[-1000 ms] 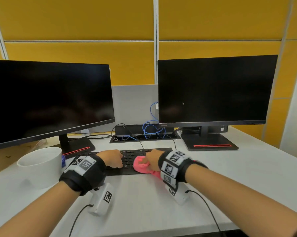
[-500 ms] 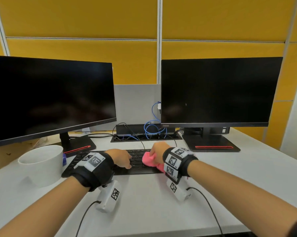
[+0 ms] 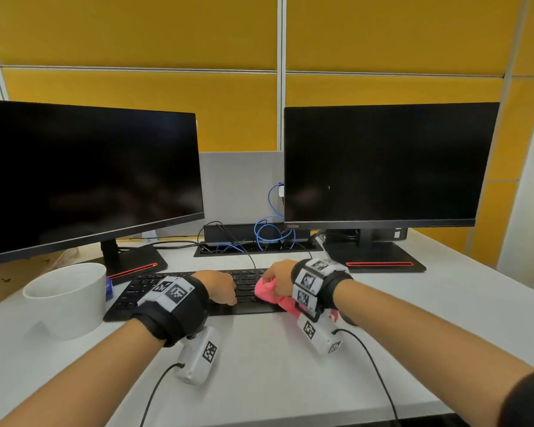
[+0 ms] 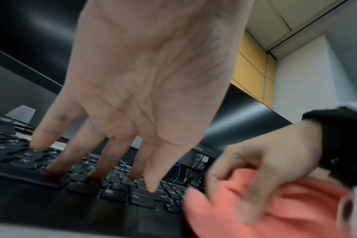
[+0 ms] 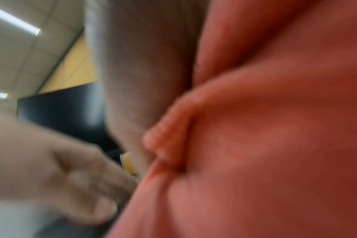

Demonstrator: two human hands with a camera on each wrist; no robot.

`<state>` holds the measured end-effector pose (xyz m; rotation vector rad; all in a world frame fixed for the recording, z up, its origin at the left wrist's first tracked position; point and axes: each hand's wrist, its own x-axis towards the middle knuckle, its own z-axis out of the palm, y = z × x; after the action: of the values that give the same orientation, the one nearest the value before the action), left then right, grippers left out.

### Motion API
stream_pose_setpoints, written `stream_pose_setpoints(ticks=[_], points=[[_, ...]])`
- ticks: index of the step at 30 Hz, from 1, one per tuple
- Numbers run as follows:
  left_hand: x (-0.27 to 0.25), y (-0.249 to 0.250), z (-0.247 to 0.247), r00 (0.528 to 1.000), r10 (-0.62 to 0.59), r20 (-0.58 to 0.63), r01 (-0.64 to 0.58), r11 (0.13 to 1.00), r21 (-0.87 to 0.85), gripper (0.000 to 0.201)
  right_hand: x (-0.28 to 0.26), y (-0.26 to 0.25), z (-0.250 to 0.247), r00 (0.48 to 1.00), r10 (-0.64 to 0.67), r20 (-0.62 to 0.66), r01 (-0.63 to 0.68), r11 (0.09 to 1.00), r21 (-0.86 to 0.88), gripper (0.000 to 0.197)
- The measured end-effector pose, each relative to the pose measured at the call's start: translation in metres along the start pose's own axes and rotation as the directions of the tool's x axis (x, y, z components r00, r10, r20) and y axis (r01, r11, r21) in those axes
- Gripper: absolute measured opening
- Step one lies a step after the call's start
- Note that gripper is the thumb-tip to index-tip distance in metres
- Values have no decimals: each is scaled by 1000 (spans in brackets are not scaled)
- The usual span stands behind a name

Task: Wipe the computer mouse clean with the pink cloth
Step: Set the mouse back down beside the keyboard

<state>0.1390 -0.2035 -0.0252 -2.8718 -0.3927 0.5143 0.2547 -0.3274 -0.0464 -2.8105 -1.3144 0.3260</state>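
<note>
My right hand (image 3: 278, 277) grips a bunched pink cloth (image 3: 269, 292) and holds it down on the right end of a black keyboard (image 3: 136, 291). In the left wrist view its curled fingers (image 4: 255, 173) dig into the pink cloth (image 4: 296, 209). The pink cloth (image 5: 255, 145) fills most of the right wrist view, blurred. My left hand (image 3: 221, 288) lies on the keys just left of the cloth, with straight fingers (image 4: 75, 154) touching the keys. No computer mouse shows plainly in any view.
Two dark monitors (image 3: 84, 180) (image 3: 382, 164) stand behind the keyboard on red-striped bases. A white round tub (image 3: 65, 300) sits at the left. Blue and black cables (image 3: 269, 235) lie in a slot at the back. The white desk (image 3: 259, 380) ends near me.
My right hand has slid the pink cloth slightly right and away along the keyboard. The left hand has stayed on the keys.
</note>
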Motion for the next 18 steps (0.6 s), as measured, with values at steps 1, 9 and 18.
stream_pose_setpoints(ticks=[1,9,18], points=[[1,0,0,1000,-1,-1,1,1000,-9,51,-4,4,-6,997,-21,80,17,998,55,35],[1,0,3,999,35,33,-36,999,20,49,-23,60,-75,913,337,-230,-358,932,-53,24],[6,1,6,997,69,16,-70,995,69,50,11,53,-22,940,335,-59,-339,939,-65,50]])
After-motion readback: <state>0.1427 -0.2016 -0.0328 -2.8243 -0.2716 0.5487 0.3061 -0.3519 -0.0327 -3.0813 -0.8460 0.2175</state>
